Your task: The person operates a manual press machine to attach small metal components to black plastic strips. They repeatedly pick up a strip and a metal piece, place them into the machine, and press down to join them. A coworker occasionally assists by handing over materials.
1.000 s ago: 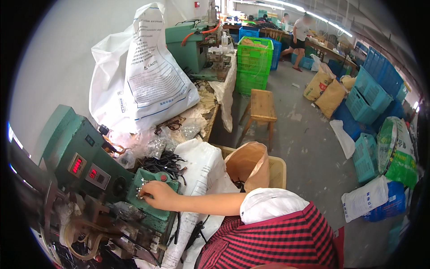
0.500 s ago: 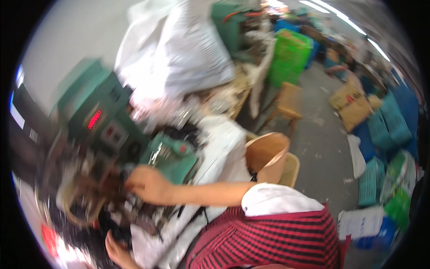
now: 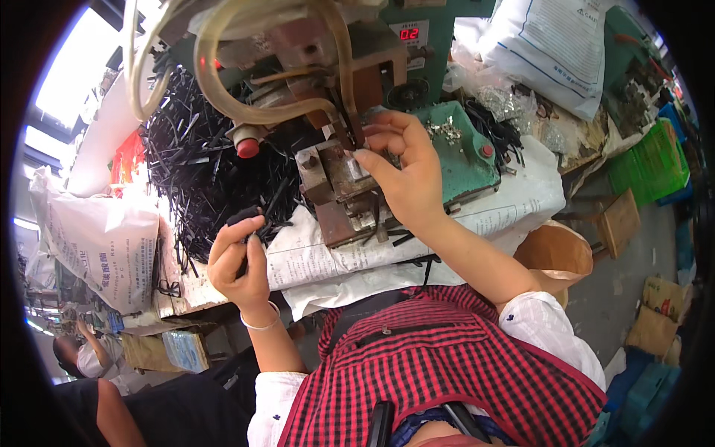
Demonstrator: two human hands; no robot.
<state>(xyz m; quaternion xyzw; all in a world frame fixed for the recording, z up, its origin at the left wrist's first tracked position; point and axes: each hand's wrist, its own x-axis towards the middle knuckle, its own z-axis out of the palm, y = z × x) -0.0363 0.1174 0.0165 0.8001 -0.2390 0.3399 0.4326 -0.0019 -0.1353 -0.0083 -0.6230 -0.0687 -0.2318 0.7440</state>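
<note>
My left hand [image 3: 242, 261] is closed, its thumb and fingers pinched together around a small black piece [image 3: 244, 215]. It hovers in front of a large heap of thin black strips [image 3: 201, 179]. My right hand [image 3: 413, 171] reaches to the metal fixture [image 3: 328, 175] of a green bench machine [image 3: 447, 45], with thumb and fingertips curled close together beside the upright tool. What those fingertips hold, if anything, is too small to make out. A green tray [image 3: 465, 160] with small shiny metal bits lies right of the fixture.
Clear hoses [image 3: 216, 89] and a red button [image 3: 247, 148] hang over the work. White sacking [image 3: 499, 220] covers the bench's front edge. White sacks stand left [image 3: 112, 253] and back right [image 3: 547, 48]. A brown paper-lined bin [image 3: 555, 257] and wooden stool [image 3: 618, 223] are right; another person [image 3: 97, 357] is left.
The view has swung left and steadied, bringing the strip heap fully into sight. My left hand now appears raised with the black piece; my right hand remains at the machine.
</note>
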